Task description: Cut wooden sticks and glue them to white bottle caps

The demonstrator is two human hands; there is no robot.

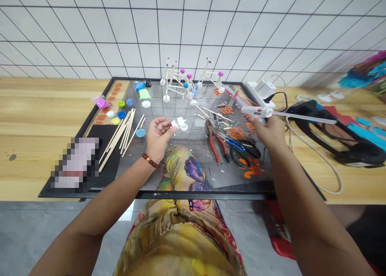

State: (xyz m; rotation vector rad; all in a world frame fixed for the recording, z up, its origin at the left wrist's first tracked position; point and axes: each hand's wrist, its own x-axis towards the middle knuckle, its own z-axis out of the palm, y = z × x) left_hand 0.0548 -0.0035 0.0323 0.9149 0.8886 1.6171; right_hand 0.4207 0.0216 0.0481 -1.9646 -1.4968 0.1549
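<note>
White piece (181,124) pinched in my L fingers (161,125), left of pliers (210,132); R fingers (258,125) round glue gun (255,111). Prep step imo, nxt needs steady aim.

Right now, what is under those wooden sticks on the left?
The wooden sticks lie partly over a black sheet and partly over the shiny board. Whatever is directly beneath the packed sticks is covered, so I cannot tell.

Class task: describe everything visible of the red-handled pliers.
The pliers have dark, worn-looking metal jaws and red handles that look plastic- or rubber-coated. They lie flat on the glossy, dark-framed board, jaws pointing away from the person, handles spread. Black-and-blue-handled scissors lie close on the right; contact is unclear. Neither left hand nor right hand touches them.
</note>
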